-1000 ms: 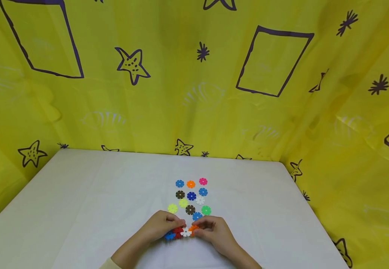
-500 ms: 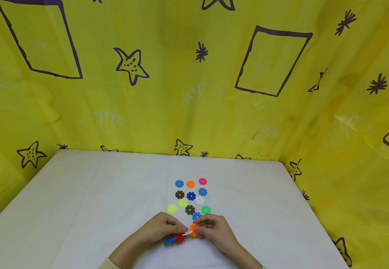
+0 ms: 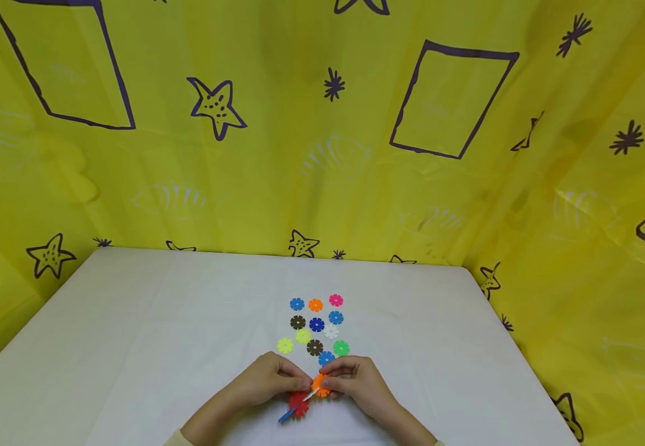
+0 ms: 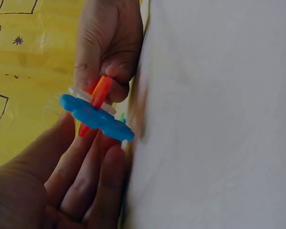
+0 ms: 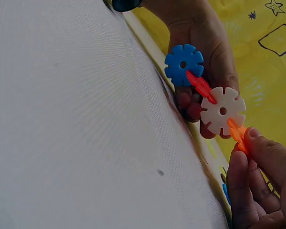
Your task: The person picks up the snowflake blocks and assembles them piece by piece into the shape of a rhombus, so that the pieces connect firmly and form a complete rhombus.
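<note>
Four notched flower-shaped plastic discs are slotted edge to edge in a chain, set crosswise to each other. In the right wrist view their order is a blue disc [image 5: 174, 71], a red disc [image 5: 199, 86], a white disc [image 5: 212, 112] and an orange disc [image 5: 236, 134]. My right hand [image 3: 357, 383] pinches the orange disc between thumb and fingers. My left hand [image 3: 274, 376] holds the chain around the red and white discs, its fingers partly behind them. The blue end points down and left in the head view, close over the white table.
Beyond the hands several loose discs lie in loose rows on the white table [image 3: 189, 310], among them a pink disc [image 3: 336, 300], a green disc [image 3: 341, 348] and a brown disc [image 3: 315, 347]. A yellow patterned curtain [image 3: 278, 186] stands behind the table and along its sides.
The chain has turned from lying nearly flat to tilted, its blue and red end swinging down toward me. Both hands keep hold and have barely shifted.
</note>
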The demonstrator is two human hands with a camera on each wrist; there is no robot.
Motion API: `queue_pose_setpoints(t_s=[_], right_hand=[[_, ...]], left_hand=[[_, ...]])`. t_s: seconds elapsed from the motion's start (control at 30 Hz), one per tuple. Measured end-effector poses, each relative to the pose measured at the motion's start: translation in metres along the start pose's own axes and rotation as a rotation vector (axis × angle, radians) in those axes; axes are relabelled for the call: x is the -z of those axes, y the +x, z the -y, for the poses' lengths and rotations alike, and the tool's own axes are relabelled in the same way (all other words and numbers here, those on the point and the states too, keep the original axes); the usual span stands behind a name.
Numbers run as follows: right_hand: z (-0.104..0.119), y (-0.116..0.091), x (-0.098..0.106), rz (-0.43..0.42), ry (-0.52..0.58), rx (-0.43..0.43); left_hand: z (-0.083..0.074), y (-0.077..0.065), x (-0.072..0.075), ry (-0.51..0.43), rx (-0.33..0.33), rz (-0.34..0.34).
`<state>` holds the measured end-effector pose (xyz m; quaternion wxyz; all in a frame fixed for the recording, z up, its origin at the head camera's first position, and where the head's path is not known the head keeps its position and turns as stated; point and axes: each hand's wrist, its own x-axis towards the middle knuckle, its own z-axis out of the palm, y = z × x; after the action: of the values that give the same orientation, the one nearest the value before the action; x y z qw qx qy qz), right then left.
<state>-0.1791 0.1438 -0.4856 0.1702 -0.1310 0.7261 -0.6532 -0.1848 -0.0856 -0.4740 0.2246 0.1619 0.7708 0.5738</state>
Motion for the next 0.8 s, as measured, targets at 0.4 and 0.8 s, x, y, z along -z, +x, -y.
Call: queue_pose_setpoints(t_s=[0.4, 0.8], right_hand=[[0.002, 0.007, -0.009, -0.020, -0.033, -0.008], [0.015, 0.015, 0.028, -0.300, -0.189, -0.015]], left_hand=[[0.003, 0.003, -0.010, -0.132, 0.029, -0.051], [0.003, 0.004, -0.009, -0.154, 0.151, -0.129]])
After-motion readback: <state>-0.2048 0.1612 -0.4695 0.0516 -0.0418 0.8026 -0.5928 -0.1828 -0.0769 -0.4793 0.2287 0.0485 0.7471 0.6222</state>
